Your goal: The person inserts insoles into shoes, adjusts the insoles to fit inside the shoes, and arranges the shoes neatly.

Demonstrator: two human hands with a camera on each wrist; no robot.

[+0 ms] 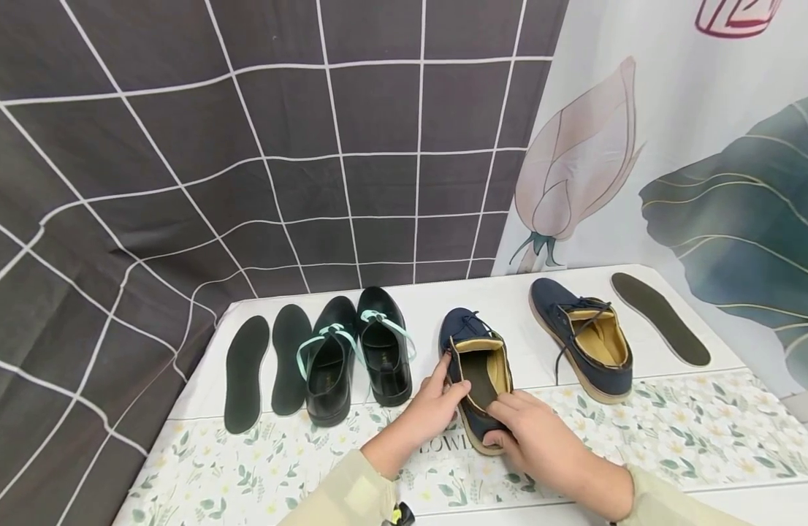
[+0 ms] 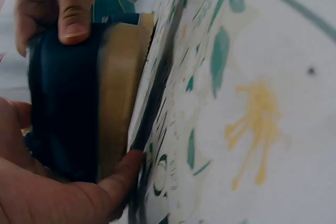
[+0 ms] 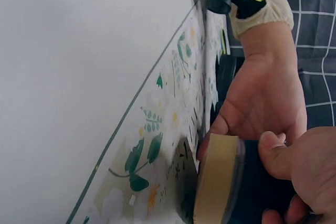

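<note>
From my feed the table [image 1: 502,307] is white with a floral band across its near half. On it, left to right, I see two insoles [image 1: 247,376], two black shoes [image 1: 328,405], a navy shoe [image 1: 460,333] whose heel contact I can't confirm, another navy shoe [image 1: 551,298] and a third insole [image 1: 660,319].

Head view: bright, even, diffuse light; source direction cannot be told. Surface [image 1: 424,321] pale out to its far edge; slight sheen on the black shoes [image 1: 329,405]. Grid lines on the dark backdrop [image 1: 371,106] bow beyond the surface's left edge; folds or lens distortion, unclear which. Wrist views: dimmer, greyer. Left wrist: navy shoe [image 2: 65,103] nearly black, sole blurred. Right wrist: dark shadow beside the sole, fine detail soft.
</note>
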